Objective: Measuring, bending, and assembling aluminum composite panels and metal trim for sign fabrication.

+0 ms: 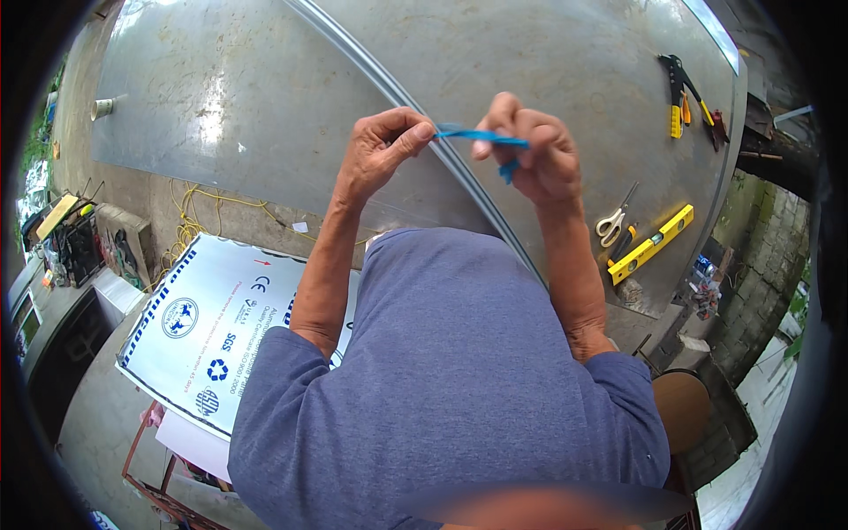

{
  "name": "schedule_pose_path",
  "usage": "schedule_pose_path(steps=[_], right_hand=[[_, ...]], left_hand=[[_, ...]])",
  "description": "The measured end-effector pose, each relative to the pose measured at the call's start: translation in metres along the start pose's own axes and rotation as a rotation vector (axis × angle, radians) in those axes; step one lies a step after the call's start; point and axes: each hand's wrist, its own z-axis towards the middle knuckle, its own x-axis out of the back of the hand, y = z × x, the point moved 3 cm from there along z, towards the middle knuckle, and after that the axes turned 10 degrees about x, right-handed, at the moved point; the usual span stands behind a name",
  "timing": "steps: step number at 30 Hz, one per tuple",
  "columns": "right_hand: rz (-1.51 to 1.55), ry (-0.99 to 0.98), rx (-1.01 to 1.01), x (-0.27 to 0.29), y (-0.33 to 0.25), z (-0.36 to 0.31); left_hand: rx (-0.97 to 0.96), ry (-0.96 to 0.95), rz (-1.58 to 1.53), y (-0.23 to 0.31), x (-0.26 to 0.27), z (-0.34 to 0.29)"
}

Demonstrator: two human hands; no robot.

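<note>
A thin blue strip [473, 134], twisted like plastic film or cord, stretches between my two hands above a long grey metal profile [362, 64]. My left hand [386, 146] pinches one end of it between thumb and forefinger. At the other end, my right hand [537, 155] has its fingers curled around the strip, slightly blurred by motion. A short loose piece of the blue hangs below those fingers. The profile runs diagonally across the grey metal table [265, 106] and passes under the strip, apart from both hands.
A yellow spirit level [652, 244], scissors [609, 227] and a black-and-yellow hand riveter [677, 97] lie on the table's right side. A small cup [102, 109] rests at far left. Lower left are a white printed panel [238, 309] and a yellow cord [184, 221].
</note>
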Motion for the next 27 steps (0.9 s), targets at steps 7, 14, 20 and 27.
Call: schedule_pose_path(steps=[7, 14, 20, 27], right_hand=[[-0.244, 0.142, 0.417, 0.072, -0.108, -0.011], [-0.634, 1.055, 0.232, 0.204, -0.151, -0.106], [-1.524, 0.293, -0.26, 0.128, -0.002, -0.15], [-1.506, 0.328, -0.459, 0.082, 0.076, -0.164]], left_hand=[[0.134, 0.522, 0.607, -0.045, 0.058, 0.037], [0.406, 0.514, 0.464, -0.118, 0.057, 0.05], [0.327, 0.547, 0.279, -0.128, 0.037, 0.071], [0.349, 0.488, 0.157, -0.142, 0.045, 0.066]])
